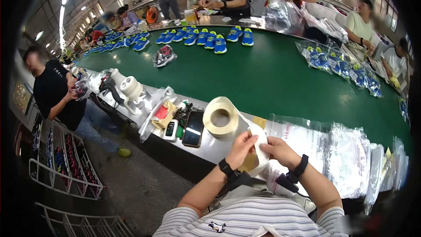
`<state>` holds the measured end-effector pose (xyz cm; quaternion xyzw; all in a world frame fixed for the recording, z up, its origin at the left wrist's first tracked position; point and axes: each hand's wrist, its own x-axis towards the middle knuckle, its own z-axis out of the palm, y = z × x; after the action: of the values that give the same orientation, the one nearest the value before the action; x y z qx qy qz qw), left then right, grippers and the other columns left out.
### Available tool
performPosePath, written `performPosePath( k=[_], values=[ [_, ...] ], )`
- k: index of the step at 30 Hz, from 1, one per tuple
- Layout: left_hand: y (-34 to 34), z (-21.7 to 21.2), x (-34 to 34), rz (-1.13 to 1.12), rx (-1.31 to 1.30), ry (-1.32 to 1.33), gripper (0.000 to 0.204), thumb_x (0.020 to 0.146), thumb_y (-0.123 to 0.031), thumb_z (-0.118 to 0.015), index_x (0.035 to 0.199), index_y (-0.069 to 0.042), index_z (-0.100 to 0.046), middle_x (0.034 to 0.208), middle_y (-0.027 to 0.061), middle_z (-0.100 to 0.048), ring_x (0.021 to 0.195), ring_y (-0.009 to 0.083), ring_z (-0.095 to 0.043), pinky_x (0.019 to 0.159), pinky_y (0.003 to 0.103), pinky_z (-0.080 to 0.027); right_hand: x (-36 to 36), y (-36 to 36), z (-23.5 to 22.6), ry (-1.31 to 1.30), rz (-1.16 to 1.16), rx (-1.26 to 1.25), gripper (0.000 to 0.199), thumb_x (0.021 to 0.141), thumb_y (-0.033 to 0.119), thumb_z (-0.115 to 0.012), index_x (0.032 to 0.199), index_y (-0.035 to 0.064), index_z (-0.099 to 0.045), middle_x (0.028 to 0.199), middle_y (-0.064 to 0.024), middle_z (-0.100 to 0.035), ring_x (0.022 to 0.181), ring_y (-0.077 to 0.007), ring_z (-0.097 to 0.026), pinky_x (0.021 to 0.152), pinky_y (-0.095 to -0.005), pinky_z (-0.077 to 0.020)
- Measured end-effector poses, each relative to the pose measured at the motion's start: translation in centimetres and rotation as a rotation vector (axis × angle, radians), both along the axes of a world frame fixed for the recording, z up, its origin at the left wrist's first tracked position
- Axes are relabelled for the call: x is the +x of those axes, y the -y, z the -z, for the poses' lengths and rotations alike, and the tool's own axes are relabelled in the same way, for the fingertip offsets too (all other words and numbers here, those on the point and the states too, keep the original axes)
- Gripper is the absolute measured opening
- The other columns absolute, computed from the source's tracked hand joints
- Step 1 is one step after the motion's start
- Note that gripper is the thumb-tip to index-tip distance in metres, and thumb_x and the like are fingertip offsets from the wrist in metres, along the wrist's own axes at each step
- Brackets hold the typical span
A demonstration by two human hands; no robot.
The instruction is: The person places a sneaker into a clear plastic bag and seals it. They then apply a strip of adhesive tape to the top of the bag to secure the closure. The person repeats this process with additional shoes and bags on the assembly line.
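A cream-white roll of label tape [213, 125] stands at the near edge of the bench. From it a pale strip [259, 137] runs over to my hands and hangs down between them. My left hand [242, 148] pinches the strip's left side between thumb and fingers. On the strip's other side, my right hand [280, 151] grips it with thumb and curled fingers. Beneath the hands a brown cardboard piece [250, 161] partly shows. To the right lie stacked clear plastic bags [307, 145]. Left of the roll is a dark phone [193, 128].
A green conveyor belt [210, 77] carries blue shoes [202, 37], a bagged dark shoe [165, 56] and bagged blue shoes [337, 63]. A small white device [170, 130] and white appliance [130, 87] sit leftward. Several people work around the belt; shoe racks [66, 162] stand at left.
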<state>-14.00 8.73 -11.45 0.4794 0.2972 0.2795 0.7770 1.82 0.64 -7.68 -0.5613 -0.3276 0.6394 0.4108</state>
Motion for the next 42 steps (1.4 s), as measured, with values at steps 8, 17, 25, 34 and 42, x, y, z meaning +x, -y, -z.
performPosePath(
  k=[8, 17, 25, 34, 42],
  values=[
    [1.4, -1.8, -0.8, -0.257, 0.384, -0.03, 0.01, 0.091, -0.01, -0.06, 0.095, -0.002, -0.056, 0.085, 0.004, -0.057, 0.065, 0.0094, -0.052, 0.057, 0.022, -0.042, 0.8, 1.7, 0.5, 0.191, 0.103, 0.257, 0.016, 0.092, 0.013, -0.058, 0.097, -0.0024, -0.059, 0.08, -0.0011, -0.06, 0.071, -0.0075, -0.053, 0.064, -0.0246, -0.0457],
    [1.6, -1.8, -2.0, -0.441, 0.953, -0.345, 0.05, 0.079, -0.013, -0.069, 0.123, -0.001, -0.048, 0.126, 0.0174, -0.047, 0.113, 0.037, -0.048, 0.096, 0.044, -0.041, -0.2, 2.8, 0.9, 0.428, 0.004, 0.306, 0.017, 0.09, 0.012, -0.058, 0.098, -0.0014, -0.063, 0.073, -0.0057, -0.059, 0.069, -0.0093, -0.053, 0.065, -0.0273, -0.0459],
    [-7.0, 3.8, -3.8, 0.002, 1.318, -1.191, 0.055, 0.08, -0.018, -0.064, 0.131, -0.007, -0.048, 0.12, 0.014, -0.056, 0.124, 0.0294, -0.045, 0.101, 0.057, -0.029, 3.1, 2.4, 1.9, 0.168, 0.08, 0.015, 0.014, 0.091, 0.013, -0.057, 0.096, 0.0002, -0.06, 0.077, -0.0027, -0.06, 0.065, -0.009, -0.054, 0.057, -0.025, -0.0437],
    [-3.9, -0.1, -6.1, -0.277, 1.474, -0.836, 0.043, 0.078, -0.009, -0.064, 0.121, -0.008, -0.057, 0.126, 0.0142, -0.053, 0.12, 0.0314, -0.047, 0.097, 0.047, -0.039, 3.3, 10.4, -0.4, 0.386, -0.418, 0.045, 0.013, 0.091, 0.012, -0.061, 0.097, 0.0005, -0.063, 0.078, 0.0019, -0.057, 0.072, -0.0071, -0.048, 0.067, -0.0226, -0.0426],
    [6.0, 0.1, -5.6, 0.19, -0.13, -0.29, 0.042, 0.093, -0.012, -0.057, 0.13, -0.001, -0.04, 0.102, 0.011, -0.062, 0.083, 0.017, -0.064, 0.072, 0.028, -0.051, -1.6, 9.1, 0.8, 0.589, -0.284, 0.482, 0.019, 0.085, 0.006, -0.061, 0.103, -0.0004, -0.06, 0.083, -0.0127, -0.061, 0.073, -0.0212, -0.06, 0.068, -0.0302, -0.0477]
  ],
)
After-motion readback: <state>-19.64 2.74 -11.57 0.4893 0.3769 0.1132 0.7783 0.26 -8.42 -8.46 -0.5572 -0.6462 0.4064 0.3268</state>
